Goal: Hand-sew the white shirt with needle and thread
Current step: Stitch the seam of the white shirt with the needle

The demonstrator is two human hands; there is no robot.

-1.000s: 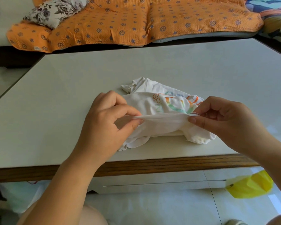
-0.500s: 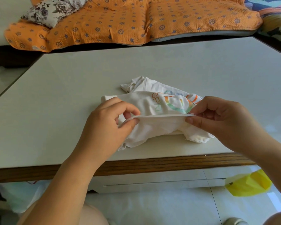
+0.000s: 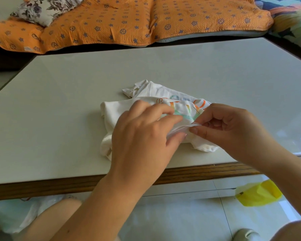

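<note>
Left hand [image 3: 142,136] now closer to right hand [image 3: 233,129], both pinching white shirt [image 3: 115,110]; needle unseen.

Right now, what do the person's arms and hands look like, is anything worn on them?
Nothing worn shows. The left hand and right hand are bare: no gloves, rings or watch. Both forearms are bare as far as the picture reaches, no sleeve or bracelet. The right thumbnail looks short and unpainted.
</note>
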